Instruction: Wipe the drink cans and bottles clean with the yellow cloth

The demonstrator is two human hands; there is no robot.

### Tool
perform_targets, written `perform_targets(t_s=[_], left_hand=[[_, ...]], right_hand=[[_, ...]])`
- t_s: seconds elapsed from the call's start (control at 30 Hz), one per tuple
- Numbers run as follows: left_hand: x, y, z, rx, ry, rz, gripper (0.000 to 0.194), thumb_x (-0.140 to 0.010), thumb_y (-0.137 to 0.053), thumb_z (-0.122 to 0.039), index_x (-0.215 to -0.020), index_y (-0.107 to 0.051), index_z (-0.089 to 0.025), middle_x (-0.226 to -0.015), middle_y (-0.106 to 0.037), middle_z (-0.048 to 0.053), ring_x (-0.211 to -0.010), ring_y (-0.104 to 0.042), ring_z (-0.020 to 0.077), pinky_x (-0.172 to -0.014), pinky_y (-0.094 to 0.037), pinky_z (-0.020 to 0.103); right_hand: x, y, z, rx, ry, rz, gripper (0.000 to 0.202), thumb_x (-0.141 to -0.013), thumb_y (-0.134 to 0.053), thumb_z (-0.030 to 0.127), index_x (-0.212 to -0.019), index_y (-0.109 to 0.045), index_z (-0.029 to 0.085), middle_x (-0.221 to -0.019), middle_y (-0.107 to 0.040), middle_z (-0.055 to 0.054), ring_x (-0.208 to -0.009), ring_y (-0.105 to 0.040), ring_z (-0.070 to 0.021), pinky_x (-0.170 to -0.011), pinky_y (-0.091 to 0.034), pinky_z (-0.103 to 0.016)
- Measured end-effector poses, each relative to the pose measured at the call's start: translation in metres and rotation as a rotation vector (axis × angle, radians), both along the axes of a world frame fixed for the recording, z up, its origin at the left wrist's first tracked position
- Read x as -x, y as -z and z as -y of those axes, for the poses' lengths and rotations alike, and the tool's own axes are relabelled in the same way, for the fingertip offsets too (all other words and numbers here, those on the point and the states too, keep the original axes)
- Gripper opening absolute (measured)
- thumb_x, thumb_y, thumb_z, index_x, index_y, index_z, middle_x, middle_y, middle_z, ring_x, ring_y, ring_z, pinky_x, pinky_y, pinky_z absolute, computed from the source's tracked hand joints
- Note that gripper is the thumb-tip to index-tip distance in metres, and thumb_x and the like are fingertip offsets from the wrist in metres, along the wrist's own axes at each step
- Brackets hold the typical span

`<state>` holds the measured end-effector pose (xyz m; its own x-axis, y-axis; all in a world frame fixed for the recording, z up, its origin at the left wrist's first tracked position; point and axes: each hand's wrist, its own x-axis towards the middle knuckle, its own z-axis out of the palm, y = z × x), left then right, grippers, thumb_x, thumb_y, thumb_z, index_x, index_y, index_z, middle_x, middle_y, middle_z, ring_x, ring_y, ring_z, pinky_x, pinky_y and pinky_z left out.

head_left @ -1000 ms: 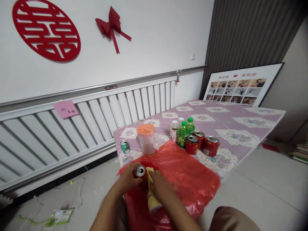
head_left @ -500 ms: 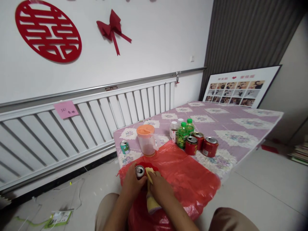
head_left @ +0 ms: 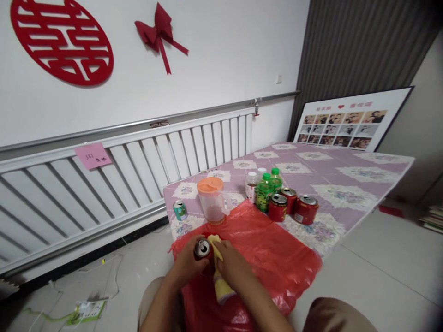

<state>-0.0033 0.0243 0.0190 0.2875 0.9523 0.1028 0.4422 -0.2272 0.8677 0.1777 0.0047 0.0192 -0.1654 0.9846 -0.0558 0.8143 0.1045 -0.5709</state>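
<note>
Wrapped round a red can [head_left: 203, 249] with an opened top, my left hand [head_left: 187, 260] is over a red plastic bag [head_left: 270, 253] at the table's near edge. Just right of the can, my right hand [head_left: 232, 263] grips a yellow cloth [head_left: 222, 287], which touches or nearly touches the can's side; its lower part hangs down over the bag. Beyond the hands stands a clear pitcher [head_left: 212, 207] with an orange lid. A small green can [head_left: 180, 210] is to the pitcher's left.
Right of the pitcher stand green-capped bottles [head_left: 264, 193], a white-capped bottle [head_left: 251, 188] and red cans [head_left: 306, 210] on the patterned tablecloth [head_left: 325, 196]. A white radiator [head_left: 145, 166] runs along the wall behind.
The view has shifted slightly. The red can in my left hand is a little more upright and higher out of the fingers, with the cloth still in my right hand beside it.
</note>
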Motion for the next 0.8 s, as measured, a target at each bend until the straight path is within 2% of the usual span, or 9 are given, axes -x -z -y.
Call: perform_targets(t_s=[0.13,0.3,0.4,0.57,0.8], left_hand=[[-0.001,-0.003,0.002,0.0,-0.015,-0.026,0.061,-0.063,-0.063,-0.008,-0.122,-0.06,-0.022,-0.123,-0.071,0.006,-0.113,-0.066,0.0255,-0.104,-0.051,0.038],[-0.003,-0.006,0.002,0.004,0.044,0.037,0.061,-0.064,-0.061,-0.007,-0.123,-0.061,-0.022,-0.122,-0.071,0.006,-0.115,-0.066,0.0253,-0.104,-0.051,0.038],[-0.003,-0.007,0.001,0.005,0.06,0.052,0.063,-0.064,-0.062,-0.007,-0.125,-0.06,-0.022,-0.126,-0.07,0.006,-0.118,-0.064,0.0261,-0.106,-0.049,0.039],[-0.002,-0.003,0.0,0.017,0.004,0.017,0.062,-0.062,-0.064,-0.006,-0.123,-0.061,-0.02,-0.124,-0.07,0.007,-0.117,-0.065,0.0264,-0.106,-0.049,0.039],[-0.007,0.008,0.003,-0.025,-0.133,-0.031,0.058,-0.067,-0.068,-0.006,-0.121,-0.059,-0.022,-0.125,-0.069,0.007,-0.117,-0.065,0.0262,-0.105,-0.049,0.042]], right_hand=[[-0.002,0.005,-0.003,0.026,-0.014,-0.009,0.054,-0.085,-0.05,0.014,-0.137,-0.06,0.025,-0.13,-0.065,-0.011,-0.114,-0.064,-0.0221,-0.092,-0.046,-0.03],[-0.006,-0.004,-0.014,-0.05,-0.066,-0.092,0.061,-0.086,-0.048,0.012,-0.145,-0.054,0.026,-0.146,-0.057,-0.007,-0.129,-0.055,-0.0187,-0.106,-0.039,-0.027],[-0.005,-0.006,-0.022,-0.063,-0.088,-0.102,0.062,-0.085,-0.047,0.01,-0.145,-0.053,0.024,-0.149,-0.056,-0.007,-0.132,-0.053,-0.0186,-0.109,-0.036,-0.028],[-0.002,-0.002,-0.019,0.017,-0.088,-0.033,0.051,-0.087,-0.048,0.011,-0.134,-0.062,0.026,-0.126,-0.069,-0.007,-0.116,-0.062,-0.0209,-0.096,-0.043,-0.029],[0.0,-0.01,0.006,0.107,-0.032,0.07,0.045,-0.092,-0.047,0.017,-0.135,-0.058,0.02,-0.123,-0.066,-0.015,-0.108,-0.066,-0.0253,-0.087,-0.045,-0.032]])
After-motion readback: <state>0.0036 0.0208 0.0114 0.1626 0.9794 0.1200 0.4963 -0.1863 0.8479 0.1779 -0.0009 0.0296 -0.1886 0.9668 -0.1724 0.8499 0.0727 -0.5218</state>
